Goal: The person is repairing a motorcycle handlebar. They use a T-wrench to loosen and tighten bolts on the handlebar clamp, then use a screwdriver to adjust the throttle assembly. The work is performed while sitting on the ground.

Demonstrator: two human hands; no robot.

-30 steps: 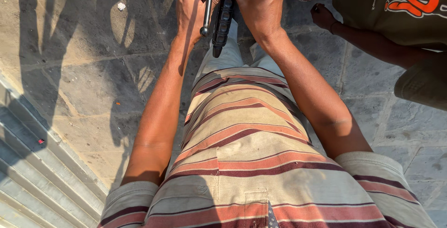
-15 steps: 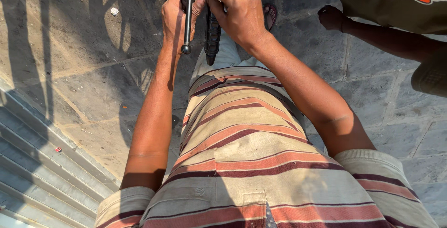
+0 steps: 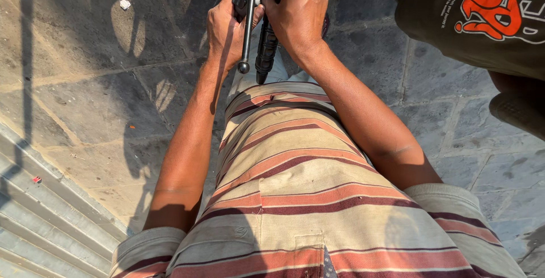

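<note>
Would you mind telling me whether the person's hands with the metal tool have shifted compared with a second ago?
Cannot tell. The left hand and right hand grip the metal tool as before; the head camera itself moved, so the paving shifts too.

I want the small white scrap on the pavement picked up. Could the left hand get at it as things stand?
Probably not right away: the left hand is wrapped around the metal rod, while the white scrap lies apart on the paving.
</note>
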